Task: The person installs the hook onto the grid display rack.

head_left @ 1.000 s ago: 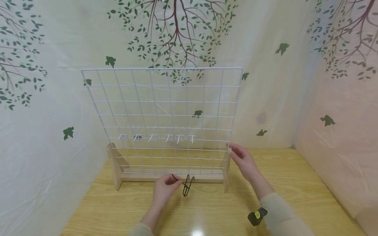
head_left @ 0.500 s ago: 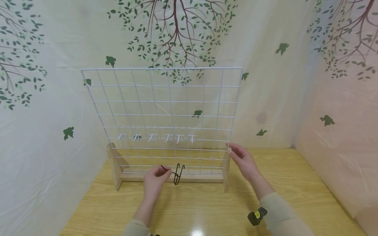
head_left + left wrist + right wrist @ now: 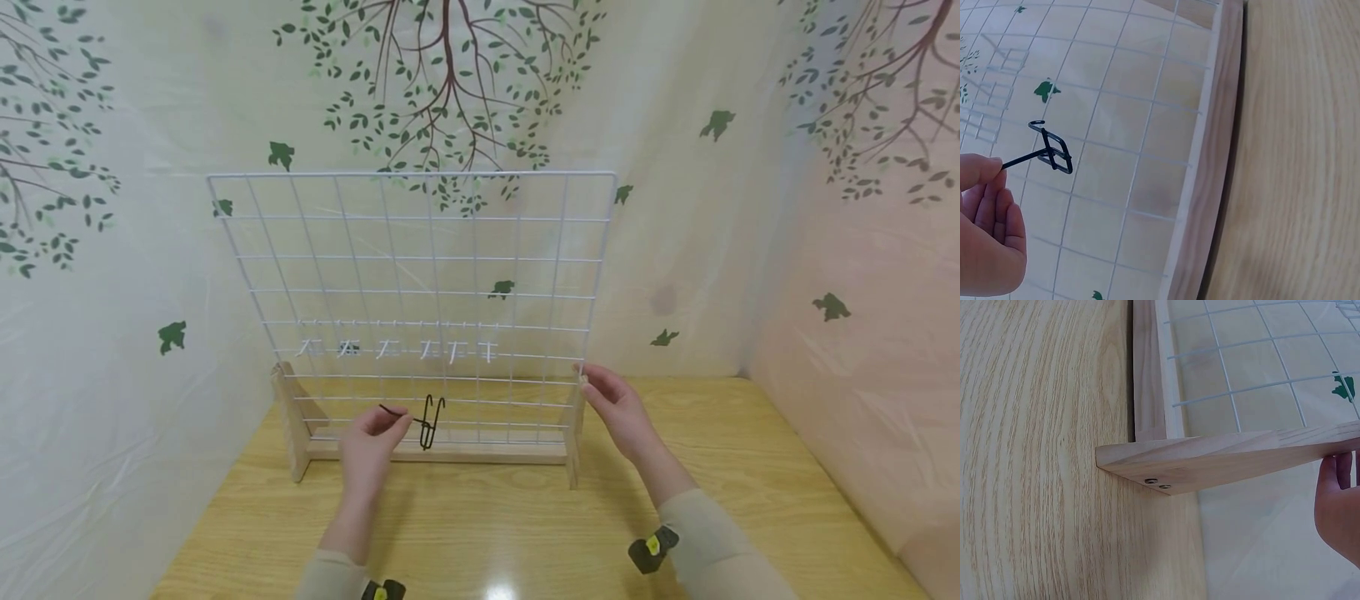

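My left hand [image 3: 366, 450] pinches the straight prong of a black wire hook [image 3: 427, 425] between thumb and fingertips. The hook's two bent ends point up, just in front of the lower grid; in the left wrist view the black hook [image 3: 1054, 150] appears apart from the wires. A white wire grid panel [image 3: 412, 173] leans back in a wooden stand [image 3: 480, 452]. At its right side, my right hand [image 3: 626, 417] holds the top of the wooden side piece [image 3: 1210, 462] by the grid's edge. That hand is partly cut off in the right wrist view.
Several white hooks [image 3: 387, 348] hang in a row on the grid's lower half. Beneath the stand is a wood-grain table [image 3: 480, 533]. Behind it hangs a pale curtain [image 3: 675, 250] printed with branches and leaves.
My left hand has moved up and to the left with the black hook, from below the stand's base bar to in front of the lower grid. The right hand stays in place.
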Motion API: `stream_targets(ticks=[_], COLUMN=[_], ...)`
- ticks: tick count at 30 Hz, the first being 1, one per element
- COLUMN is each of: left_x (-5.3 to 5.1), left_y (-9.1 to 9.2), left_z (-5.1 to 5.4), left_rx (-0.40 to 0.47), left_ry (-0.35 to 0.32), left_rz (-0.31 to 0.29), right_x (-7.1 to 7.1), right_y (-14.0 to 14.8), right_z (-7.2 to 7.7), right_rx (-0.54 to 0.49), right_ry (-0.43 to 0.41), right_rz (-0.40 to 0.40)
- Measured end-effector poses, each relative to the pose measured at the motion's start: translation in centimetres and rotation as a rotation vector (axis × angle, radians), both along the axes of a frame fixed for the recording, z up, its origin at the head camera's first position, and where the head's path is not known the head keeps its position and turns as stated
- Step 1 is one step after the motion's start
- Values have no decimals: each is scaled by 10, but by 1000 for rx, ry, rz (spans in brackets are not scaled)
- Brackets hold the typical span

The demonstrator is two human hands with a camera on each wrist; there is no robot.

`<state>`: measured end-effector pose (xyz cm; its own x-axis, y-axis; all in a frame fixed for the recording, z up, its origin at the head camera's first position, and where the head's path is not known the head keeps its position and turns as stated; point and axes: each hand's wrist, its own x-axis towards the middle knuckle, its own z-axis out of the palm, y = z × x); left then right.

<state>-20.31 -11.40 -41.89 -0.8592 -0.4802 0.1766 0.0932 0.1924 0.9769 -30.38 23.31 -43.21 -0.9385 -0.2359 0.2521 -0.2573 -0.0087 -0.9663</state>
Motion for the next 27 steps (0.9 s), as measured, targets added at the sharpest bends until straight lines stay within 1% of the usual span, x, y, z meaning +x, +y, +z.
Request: stream_targets(ticks=[6, 10, 14, 17, 22, 27], left_x=[1, 2, 3, 5, 9, 11], left_y=[-14, -25, -38, -46, -57, -69], left_z=[9, 15, 21, 24, 30, 34], left_rx=[47, 38, 8, -7, 11, 20], left_ry=[56, 89, 118, 114, 106, 141], left_rz=[48, 96, 150, 187, 240, 313], right_x=[1, 1, 2, 1, 1, 1], right_y=[0, 0, 0, 0, 2, 3], right_z=[1, 2, 2, 2, 1, 0], right_rx=[9, 16, 22, 29, 44, 41], right_ry=[-7, -19, -26, -24, -7, 0], right_rz=[-2, -7, -12, -11, -13, -16])
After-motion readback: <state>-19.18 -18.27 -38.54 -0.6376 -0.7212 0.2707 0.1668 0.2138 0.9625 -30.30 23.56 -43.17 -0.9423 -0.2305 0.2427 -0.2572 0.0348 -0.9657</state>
